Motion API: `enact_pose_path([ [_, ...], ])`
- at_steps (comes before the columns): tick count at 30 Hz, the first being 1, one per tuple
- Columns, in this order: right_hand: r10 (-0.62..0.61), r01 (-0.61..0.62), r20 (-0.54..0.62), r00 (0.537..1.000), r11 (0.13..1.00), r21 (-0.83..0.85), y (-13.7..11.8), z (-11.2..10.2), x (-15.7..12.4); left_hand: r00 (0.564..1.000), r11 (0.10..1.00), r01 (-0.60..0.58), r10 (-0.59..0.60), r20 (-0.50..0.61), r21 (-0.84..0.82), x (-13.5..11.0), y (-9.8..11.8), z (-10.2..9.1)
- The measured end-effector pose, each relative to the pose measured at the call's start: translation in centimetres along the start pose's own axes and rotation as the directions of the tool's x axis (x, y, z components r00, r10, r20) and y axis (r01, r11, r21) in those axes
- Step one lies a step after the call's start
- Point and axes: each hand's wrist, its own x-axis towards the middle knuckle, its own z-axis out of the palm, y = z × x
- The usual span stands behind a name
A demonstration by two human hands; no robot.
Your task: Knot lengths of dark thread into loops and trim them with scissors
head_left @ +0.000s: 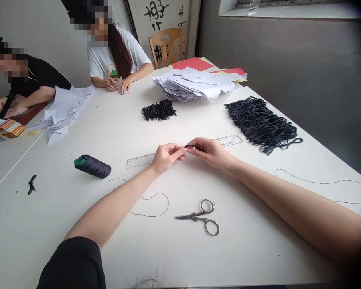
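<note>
White counter (252,249) all round, so going from the left edge: a person in a black top (37,80) sits at the far corner, with a striped sheet (6,129) in front of them. Next to that there's a messy spread of white paper cut-outs (63,110). Closer to me, a tiny knotted black scrap (31,184) lies on its own. Then comes the spool of dark thread (93,165), on its side, with its loose thread (152,202) curling across the counter under my left forearm.

At the far side another person in a white tee has both hands (118,83) on a bit of paper.

Middle of the shot: my left hand (167,156) and right hand (212,152) meet just above a clear ruler (140,160), lifted off the counter. The black cord (192,146) is right between them. My left fingers are pinched shut on one end and my right fingers are clamped on the rest, so only a short dark bit shows. The small scissors (201,216) lie closed on the counter nearer to me, well apart from both hands.

Behind my hands are a small clump of black cords (159,110) and a big stack of white sheets (195,84), with red paper (192,63) past it. Off to the right is the large bundle of black cord loops (261,122), and another thin thread (319,182) trails to the edge.
</note>
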Motion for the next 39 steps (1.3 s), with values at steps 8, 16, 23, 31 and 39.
enact_pose_path([
  [8, 0.063, -0.063, 0.005, 0.998, 0.991, 0.116, 0.7, 0.0, 0.1, 0.999, 0.999, 0.023, -0.024, -0.028, -0.044, 0.0, 0.1, 0.1],
  [16, 0.135, -0.136, -0.017, 0.991, 0.990, -0.024, 0.1, -0.6, 0.2, 0.996, 0.993, 0.080, -0.082, 0.023, 0.086, -0.1, 0.2, 0.0],
  [23, 0.104, -0.104, -0.008, 0.995, 0.993, 0.063, -0.7, -0.7, 0.1, 0.982, 0.979, 0.149, -0.130, 0.134, -0.142, -0.2, 0.9, 0.2],
  [31, 0.340, -0.368, 0.146, 0.929, 0.806, 0.464, -0.6, 0.4, -0.2, 0.988, 0.991, -0.131, 0.132, -0.081, 0.013, -0.8, 0.8, 0.9],
  [39, 0.351, -0.382, 0.157, 0.923, 0.794, 0.472, -0.4, 0.7, -0.2, 0.960, 0.987, -0.148, 0.158, -0.232, 0.059, -1.0, 0.5, 1.3],
])
